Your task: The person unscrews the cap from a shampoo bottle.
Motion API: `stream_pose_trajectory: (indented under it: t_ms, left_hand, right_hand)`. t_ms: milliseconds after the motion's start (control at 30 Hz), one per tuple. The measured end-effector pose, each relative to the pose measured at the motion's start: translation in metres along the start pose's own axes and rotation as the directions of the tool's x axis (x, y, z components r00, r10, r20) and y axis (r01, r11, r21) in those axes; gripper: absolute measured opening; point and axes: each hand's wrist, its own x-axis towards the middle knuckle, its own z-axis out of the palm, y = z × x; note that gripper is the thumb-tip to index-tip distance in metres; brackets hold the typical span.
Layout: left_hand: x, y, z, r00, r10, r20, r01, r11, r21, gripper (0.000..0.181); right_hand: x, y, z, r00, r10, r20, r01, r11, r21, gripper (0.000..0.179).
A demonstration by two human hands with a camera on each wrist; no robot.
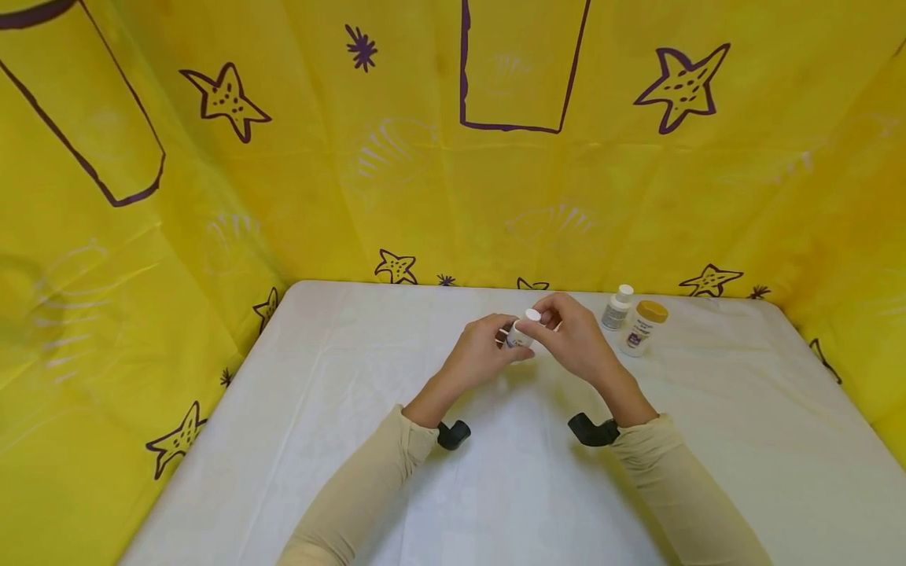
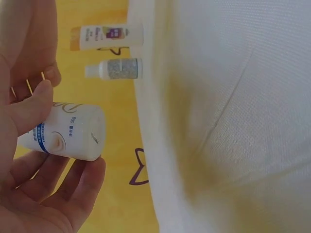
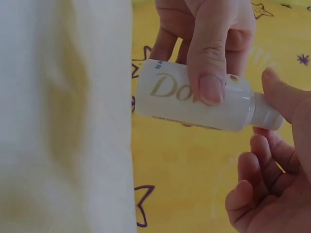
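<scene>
A small white Dove bottle [image 3: 146, 94] is held above the table, its gold lettering and white cap [image 3: 267, 114] showing in the right wrist view. My left hand [image 1: 484, 346] grips the bottle's body, thumb on one side and fingers on the other. At the cap, my right hand [image 1: 569, 334] pinches with thumb and forefinger, its other fingers loosely curled. The left wrist view shows the underside and printed label of the Dove bottle [image 2: 80, 131]. Part of the label is covered by fingers.
On the table [image 1: 340, 440], to the right of my hands, stand a white-capped bottle [image 1: 616, 309] with a grey label and a white bottle with a yellow cap [image 1: 640, 330]. A yellow patterned cloth [image 1: 453, 196] walls the table's back and sides.
</scene>
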Motion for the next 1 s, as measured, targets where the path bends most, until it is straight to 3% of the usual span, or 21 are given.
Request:
stream_pose_trajectory:
  t_ms: [133, 433, 700, 867, 1000]
  left_hand:
    - [-0.0005, -0.0003, 0.0003, 1.000, -0.009, 0.003, 0.009, 1.000, -0.012, 0.041]
    - [0.0006, -0.0024, -0.0010, 1.000, 0.007, 0.011, -0.007, 1.000, 0.010, 0.043]
    - [0.0032, -0.0060, -0.0014, 1.000, -0.007, 0.025, 0.008, 1.000, -0.023, 0.044]
    - [0.0040, -0.0075, -0.0001, 1.000, 0.004, 0.026, -0.003, 0.999, -0.038, 0.045]
    - [0.0039, -0.0067, 0.0024, 1.000, 0.010, 0.022, -0.008, 0.998, -0.065, 0.044]
  right_hand:
    - [-0.0002, -0.0013, 0.0015, 1.000, -0.023, 0.000, 0.023, 0.999, -0.023, 0.030]
    - [-0.0011, 0.0001, 0.0000, 0.983, -0.178, 0.034, 0.179, 0.983, -0.047, 0.029]
    - [-0.0009, 0.0016, -0.0046, 0.980, -0.151, 0.131, 0.150, 0.989, 0.017, 0.040]
    - [-0.0008, 0.0039, -0.0048, 0.985, -0.123, 0.123, 0.117, 0.992, 0.058, 0.047]
    - [0.0006, 0.0044, -0.0022, 0.996, -0.028, 0.090, 0.021, 0.997, 0.081, 0.051]
